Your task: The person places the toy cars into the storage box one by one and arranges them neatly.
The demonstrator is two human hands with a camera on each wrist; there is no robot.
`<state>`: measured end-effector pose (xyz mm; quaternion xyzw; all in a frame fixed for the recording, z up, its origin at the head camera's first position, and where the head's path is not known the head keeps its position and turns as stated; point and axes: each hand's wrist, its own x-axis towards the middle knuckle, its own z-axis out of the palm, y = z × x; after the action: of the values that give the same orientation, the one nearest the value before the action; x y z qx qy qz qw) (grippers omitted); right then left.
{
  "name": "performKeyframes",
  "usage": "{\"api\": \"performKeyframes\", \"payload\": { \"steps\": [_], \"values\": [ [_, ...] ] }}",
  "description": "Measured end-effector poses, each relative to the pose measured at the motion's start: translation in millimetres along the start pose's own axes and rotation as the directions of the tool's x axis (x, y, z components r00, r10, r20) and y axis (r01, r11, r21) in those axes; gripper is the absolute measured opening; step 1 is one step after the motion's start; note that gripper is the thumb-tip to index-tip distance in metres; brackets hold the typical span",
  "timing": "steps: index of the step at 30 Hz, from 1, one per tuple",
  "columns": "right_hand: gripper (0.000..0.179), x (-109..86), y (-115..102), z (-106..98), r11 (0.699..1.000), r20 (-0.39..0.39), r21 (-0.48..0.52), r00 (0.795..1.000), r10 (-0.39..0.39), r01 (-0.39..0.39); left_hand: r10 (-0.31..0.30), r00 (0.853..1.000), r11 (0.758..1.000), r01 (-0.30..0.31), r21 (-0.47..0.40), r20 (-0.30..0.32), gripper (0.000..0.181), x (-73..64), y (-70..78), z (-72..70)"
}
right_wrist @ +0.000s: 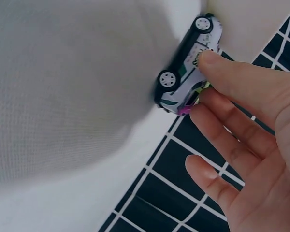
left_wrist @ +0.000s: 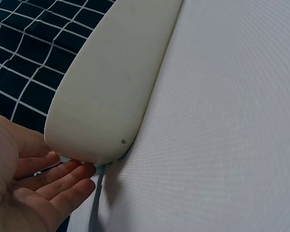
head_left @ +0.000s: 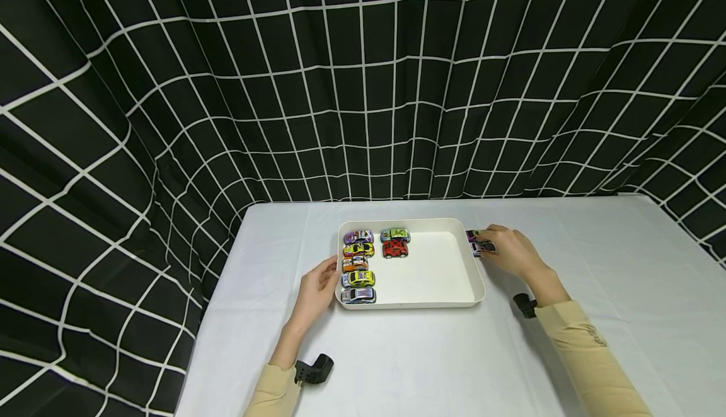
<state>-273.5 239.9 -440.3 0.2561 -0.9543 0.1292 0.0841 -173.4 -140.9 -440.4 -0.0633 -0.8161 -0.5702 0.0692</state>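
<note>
A white tray (head_left: 431,305) holds toy cars in two columns. At its left are a purple car (head_left: 358,237), an orange car (head_left: 355,264), a silver car (head_left: 358,295) and others; to their right sit a green car (head_left: 395,235) and a red car (head_left: 394,249). My left hand (head_left: 317,288) touches the tray's left side with relaxed fingers. Just outside the right wall, my right hand (head_left: 512,250) pinches a white toy car (right_wrist: 186,67), thumb on its near side. A dark purple car (head_left: 473,235) is beside it, partly hidden by the fingers.
White cloth covers the table (head_left: 397,360). A black curtain with white grid lines (head_left: 374,89) hangs behind the table and along its sides. Each wrist carries a black camera mount, the left one (head_left: 315,370) close above the cloth.
</note>
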Motion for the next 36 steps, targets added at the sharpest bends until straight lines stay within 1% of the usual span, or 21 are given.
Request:
{"api": "performKeyframes", "payload": {
  "steps": [7,15,17,22,25,30,36],
  "values": [
    [0.028,0.1,3,4,0.999,0.042,0.005,0.998,0.045,-0.045,-0.009,1.000,1.000,0.009,0.004,-0.002,0.036,-0.9,2.3,-0.1],
    [0.027,1.9,5,7,0.999,0.046,0.014,0.998,0.048,-0.049,-0.012,1.000,1.000,0.012,0.009,0.000,0.035,0.6,2.6,-0.3],
    [0.027,2.2,5,7,0.999,0.043,0.016,0.998,0.047,-0.048,-0.009,1.000,1.000,0.009,0.010,-0.002,0.035,2.2,-2.7,0.5],
    [0.025,2.5,5,9,0.999,0.033,0.016,0.999,0.035,-0.036,-0.007,1.000,1.000,0.007,0.013,-0.012,0.036,8.8,-29.6,4.9],
    [0.024,1.2,6,9,0.999,0.028,0.003,0.999,0.033,-0.034,-0.009,1.000,1.000,0.009,0.021,-0.013,0.036,10.5,-39.0,6.2],
    [0.025,-2.7,7,6,0.999,0.021,-0.007,0.999,0.035,-0.035,-0.006,1.000,1.000,0.006,0.009,-0.010,0.037,10.5,-41.4,6.5],
    [0.027,-6.7,7,-3,0.999,0.008,-0.012,0.999,0.050,-0.050,-0.010,1.000,1.000,0.010,0.012,-0.016,0.037,10.4,-39.9,6.2]
  ]
}}
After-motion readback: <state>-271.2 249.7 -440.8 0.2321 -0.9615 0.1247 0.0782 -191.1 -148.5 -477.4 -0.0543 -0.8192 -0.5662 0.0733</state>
